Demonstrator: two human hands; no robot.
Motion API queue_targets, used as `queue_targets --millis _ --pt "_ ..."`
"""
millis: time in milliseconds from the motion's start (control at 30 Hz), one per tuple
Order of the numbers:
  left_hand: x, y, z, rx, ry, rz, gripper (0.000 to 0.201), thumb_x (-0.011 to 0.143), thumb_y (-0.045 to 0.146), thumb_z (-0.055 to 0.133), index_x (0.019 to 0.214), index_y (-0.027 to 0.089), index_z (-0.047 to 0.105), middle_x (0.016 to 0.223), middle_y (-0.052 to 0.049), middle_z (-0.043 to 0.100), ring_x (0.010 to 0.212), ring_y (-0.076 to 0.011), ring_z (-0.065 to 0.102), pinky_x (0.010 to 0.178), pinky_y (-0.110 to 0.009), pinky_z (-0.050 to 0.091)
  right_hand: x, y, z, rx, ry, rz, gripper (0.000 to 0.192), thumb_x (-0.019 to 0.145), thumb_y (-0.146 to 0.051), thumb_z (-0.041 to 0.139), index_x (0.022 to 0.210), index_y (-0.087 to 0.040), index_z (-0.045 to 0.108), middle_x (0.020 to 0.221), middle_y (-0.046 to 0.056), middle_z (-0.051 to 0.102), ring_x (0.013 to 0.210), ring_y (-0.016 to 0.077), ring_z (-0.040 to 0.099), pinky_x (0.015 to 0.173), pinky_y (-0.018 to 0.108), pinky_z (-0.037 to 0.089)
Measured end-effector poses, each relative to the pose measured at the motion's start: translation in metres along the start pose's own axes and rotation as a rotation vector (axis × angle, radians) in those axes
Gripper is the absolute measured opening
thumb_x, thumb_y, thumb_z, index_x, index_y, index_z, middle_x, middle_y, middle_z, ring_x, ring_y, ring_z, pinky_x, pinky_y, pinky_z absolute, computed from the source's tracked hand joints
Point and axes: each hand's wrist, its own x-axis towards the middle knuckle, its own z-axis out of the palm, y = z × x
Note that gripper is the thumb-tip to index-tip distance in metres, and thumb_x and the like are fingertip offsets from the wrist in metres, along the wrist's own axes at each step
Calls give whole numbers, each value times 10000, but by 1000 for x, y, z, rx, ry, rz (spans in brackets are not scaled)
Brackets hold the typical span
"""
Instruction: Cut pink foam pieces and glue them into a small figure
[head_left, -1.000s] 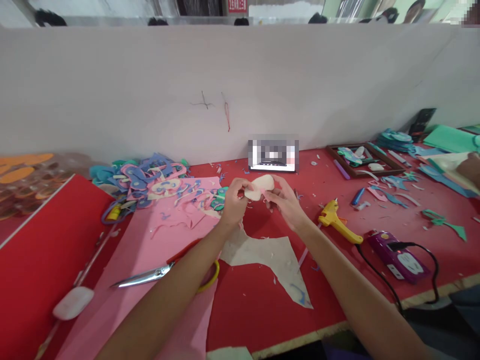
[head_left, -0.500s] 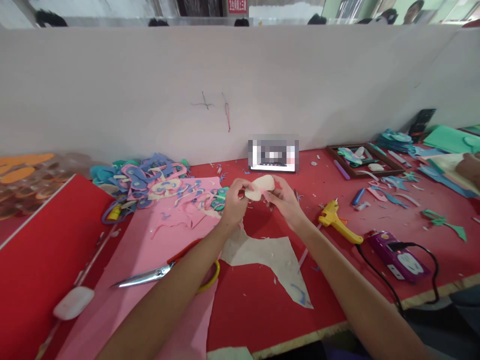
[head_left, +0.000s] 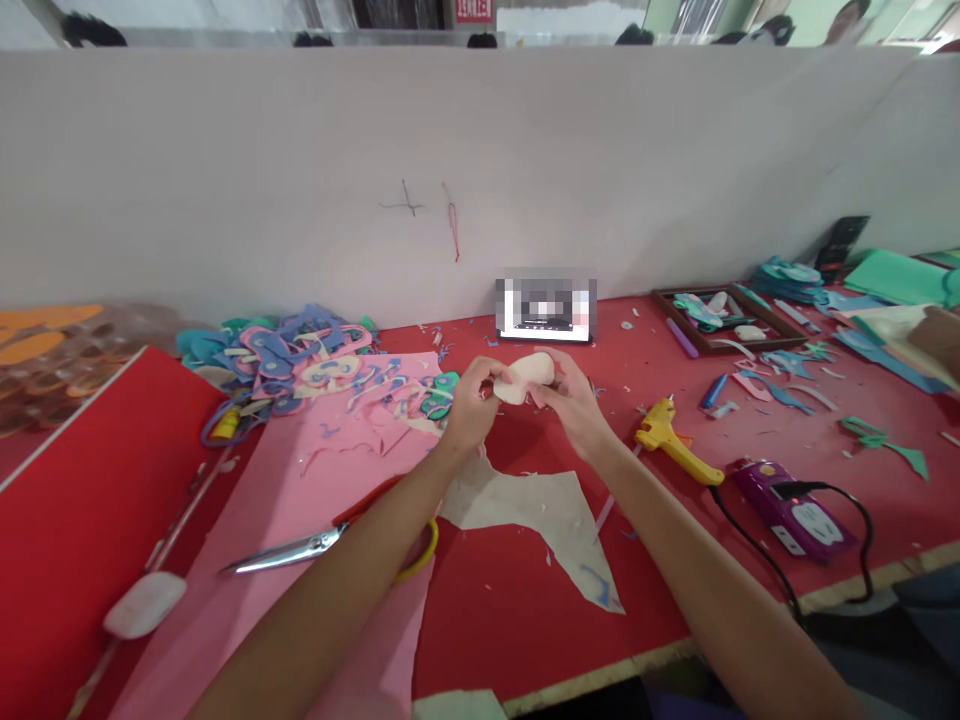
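Observation:
Between my two hands is a small cream-coloured foam cutout (head_left: 534, 371) with rounded ends, shaped like a little shoe sole. My left hand (head_left: 474, 400) pinches its left end between thumb and fingers. On the right end, my right hand (head_left: 574, 400) is closed with the thumb and fingertips. Below the hands lies a cream foam offcut (head_left: 517, 500) with a curved edge. Scissors (head_left: 300, 548) with red and yellow handles rest on a pink foam sheet (head_left: 300, 500), partly hidden by my left forearm.
A phone (head_left: 546, 310) leans against the wall. Foam slipper-shaped pieces (head_left: 300, 360) are heaped at left. On the right are a yellow glue gun (head_left: 671, 445), a purple power box (head_left: 795, 510) with a cable, a brown tray (head_left: 787, 335) and another person's hand (head_left: 941, 335).
The cream cutout has turned slightly in my fingers, both hands staying closed on it. The whole view has shifted very slightly.

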Motion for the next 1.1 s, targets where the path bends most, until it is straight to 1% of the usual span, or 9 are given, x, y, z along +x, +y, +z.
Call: queue_targets --millis 233,533,700,833,1000,1100 --pt "0 2 0 26 -20 25 213 696 29 503 828 149 620 918 -18 608 852 -89 572 780 -187 442 2 4 -1 17 31 8 623 754 -309 768 1308 -216 500 854 12 581 691 105 507 653 269 473" --pt "-2 2 1 33 -29 39 221 701 23 492 829 149 622 917 -21 610 840 -86 573 755 -174 435 2 7 -3 -3 17 -30 584 770 -261 718 1309 -227 493 835 -2 538 646 89 454 636 260 434" --pt "0 3 0 31 -23 34 189 709 41 517 823 148 623 907 -22 612 842 -90 572 768 -180 442 2 6 -3 7 7 -16 574 770 -293 733 1293 -230 503 916 19 554 688 98 471 658 269 445" --pt "1 3 1 19 -11 15 187 701 40 524 819 146 623 907 -23 613 846 -93 578 775 -186 448 1 3 -3 41 -8 25 565 777 -313 753 1279 -217 511 886 15 552 696 97 463 681 266 441" --pt "0 4 0 21 -16 8 195 701 39 519 823 150 623 920 -21 614 850 -92 577 779 -191 450 2 5 -3 61 -41 15 550 782 -328 760 1261 -213 515 834 2 525 687 98 452 687 266 434" --pt "0 5 0 12 -15 13 191 700 39 518 819 150 618 914 -17 610 850 -90 575 771 -192 444 3 6 -4 62 -36 19 546 775 -335 771 1250 -213 531 869 12 547 703 103 463 695 269 444"
